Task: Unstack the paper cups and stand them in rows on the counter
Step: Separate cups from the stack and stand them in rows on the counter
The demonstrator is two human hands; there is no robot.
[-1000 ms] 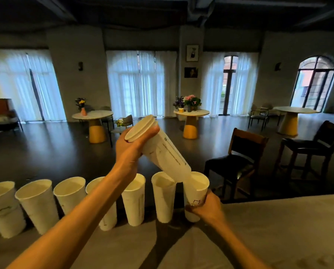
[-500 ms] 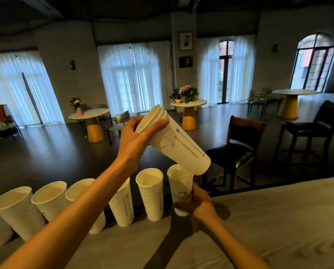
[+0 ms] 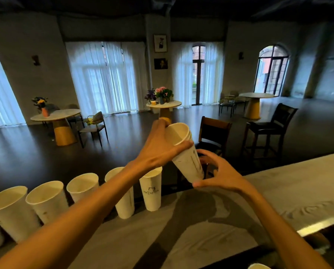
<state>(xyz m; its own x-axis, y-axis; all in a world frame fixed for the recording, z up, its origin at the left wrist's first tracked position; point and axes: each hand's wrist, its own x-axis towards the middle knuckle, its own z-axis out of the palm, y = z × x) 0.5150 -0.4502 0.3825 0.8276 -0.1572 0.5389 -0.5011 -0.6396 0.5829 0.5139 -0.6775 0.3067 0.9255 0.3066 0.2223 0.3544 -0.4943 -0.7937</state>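
Gripping tapered paper cup stack, left grip wrapped, right grip cupped empty

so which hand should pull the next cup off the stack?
Right hand, probably: its open fingers already cup the bottom of the cup stack, while the left hand grips the stack's upper part.

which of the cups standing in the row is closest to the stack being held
The cup with the printed logo, at the right end of the row on the counter. It stands just left of the held stack; every other cup in the row is farther left.
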